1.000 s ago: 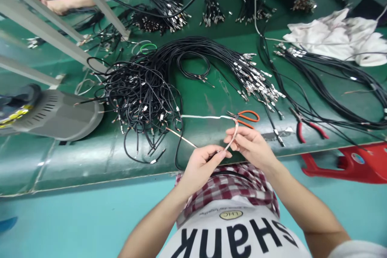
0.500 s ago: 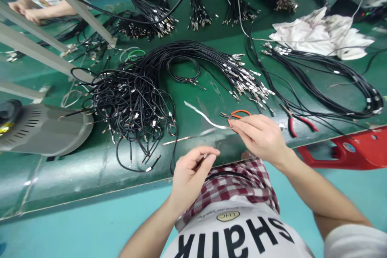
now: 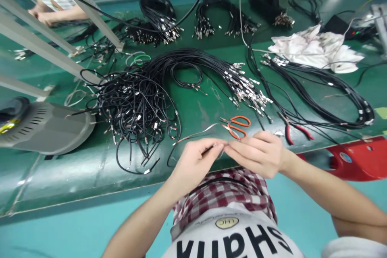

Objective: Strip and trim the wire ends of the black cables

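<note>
My left hand (image 3: pixel 198 161) is closed over the lap side of the table edge, pinching the end of a black cable (image 3: pixel 222 179) that trails across the lap. My right hand (image 3: pixel 256 153) is pinched too, its fingertips meeting the left ones. A thin pale strip (image 3: pixel 208 129) curves over the table toward the right fingers; its held end is hidden. Just beyond the right hand lie orange-handled snips (image 3: pixel 242 117), jaws apart. Red-handled pliers (image 3: pixel 288 133) rest to the right.
Tangled black cables (image 3: pixel 136 105) fan across the table, with more bundles (image 3: pixel 338 84) at right. A grey machine (image 3: pixel 60 129) stands left beside metal posts (image 3: pixel 45 48). White cloth (image 3: pixel 314 48) lies at back right; a red stool (image 3: pixel 359 161) is below. Co-workers' hands (image 3: pixel 45 16) work across the table.
My right hand has come away from the snips, down and toward me, to meet the left fingertips. The pale strip has shifted with it. The view has tilted up slightly.
</note>
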Action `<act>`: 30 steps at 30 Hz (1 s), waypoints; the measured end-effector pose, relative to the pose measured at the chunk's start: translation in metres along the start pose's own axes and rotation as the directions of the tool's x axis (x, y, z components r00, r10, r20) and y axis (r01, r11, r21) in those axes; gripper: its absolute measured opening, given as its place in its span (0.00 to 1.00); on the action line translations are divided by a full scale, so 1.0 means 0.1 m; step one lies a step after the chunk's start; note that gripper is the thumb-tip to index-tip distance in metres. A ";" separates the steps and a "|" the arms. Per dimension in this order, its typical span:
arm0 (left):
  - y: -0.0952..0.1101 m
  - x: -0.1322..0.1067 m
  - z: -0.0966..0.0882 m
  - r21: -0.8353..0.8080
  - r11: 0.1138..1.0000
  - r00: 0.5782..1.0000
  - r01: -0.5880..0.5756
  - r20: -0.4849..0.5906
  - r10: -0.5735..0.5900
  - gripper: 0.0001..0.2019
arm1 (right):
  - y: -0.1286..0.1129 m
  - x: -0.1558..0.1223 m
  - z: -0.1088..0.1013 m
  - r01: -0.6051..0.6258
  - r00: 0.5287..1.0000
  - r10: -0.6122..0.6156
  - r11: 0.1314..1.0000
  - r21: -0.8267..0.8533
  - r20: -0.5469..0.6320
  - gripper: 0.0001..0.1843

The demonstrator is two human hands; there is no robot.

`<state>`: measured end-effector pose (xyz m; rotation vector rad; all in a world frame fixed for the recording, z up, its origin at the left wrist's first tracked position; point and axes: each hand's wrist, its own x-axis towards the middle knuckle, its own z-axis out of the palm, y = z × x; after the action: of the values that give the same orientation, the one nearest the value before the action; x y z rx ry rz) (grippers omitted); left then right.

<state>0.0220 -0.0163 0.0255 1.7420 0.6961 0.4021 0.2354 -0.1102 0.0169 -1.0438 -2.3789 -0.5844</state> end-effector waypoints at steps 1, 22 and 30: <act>-0.01 0.03 -0.02 -0.097 0.993 0.995 0.070 0.084 -0.062 0.16 | 0.00 0.00 0.01 0.026 1.000 -0.026 0.999 -0.034 -0.008 0.11; 0.02 -0.11 -0.01 -0.008 0.961 0.941 0.278 0.206 -0.270 0.12 | -0.06 0.07 -0.02 -0.450 0.892 0.386 0.722 0.526 0.235 0.19; 0.27 -0.38 -0.20 0.014 0.988 0.969 0.153 0.195 -0.152 0.12 | -0.03 0.15 0.19 -0.543 0.792 0.211 0.672 0.503 0.573 0.12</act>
<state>-0.0121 -0.0297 0.0601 1.6871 0.6815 0.1229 0.2197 -0.0929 0.0100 -1.3915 -2.3069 0.7164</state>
